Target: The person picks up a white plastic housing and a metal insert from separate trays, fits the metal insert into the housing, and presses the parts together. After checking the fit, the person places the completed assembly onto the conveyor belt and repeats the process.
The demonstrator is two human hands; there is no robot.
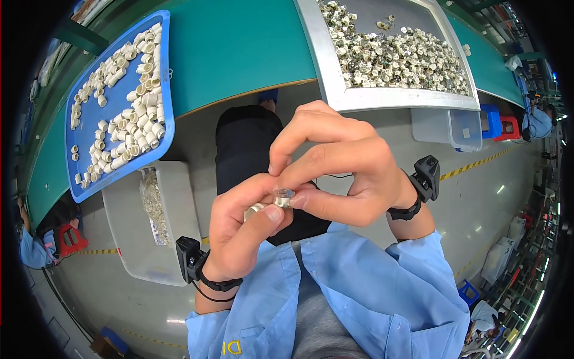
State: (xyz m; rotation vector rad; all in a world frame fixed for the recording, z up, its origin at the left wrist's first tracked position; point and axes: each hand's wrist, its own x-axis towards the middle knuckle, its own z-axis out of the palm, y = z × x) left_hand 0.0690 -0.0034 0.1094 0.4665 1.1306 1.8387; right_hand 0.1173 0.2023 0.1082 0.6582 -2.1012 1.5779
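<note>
Both my hands meet in front of my lap, fingers closed. My left hand (242, 224) holds a white cylindrical sleeve (253, 210) in its curled fingers, mostly hidden by them. Its thumb also presses on a small round metallic part with a shiny disc-like top (283, 196). My right hand (344, 167) pinches that same part from the right between thumb and forefinger. What exactly the small part is, I cannot make out. On the left, a blue tray (169, 78) bears many white sleeves (140, 122) like the one in my left hand.
Ahead on the green table (239, 48), a metal-framed tray (382, 99) holds a heap of small whitish and metallic parts (406, 63). Below the table stand a see-through bin (152, 239) at left and another box (439, 125) at right. Other people sit farther off at both sides.
</note>
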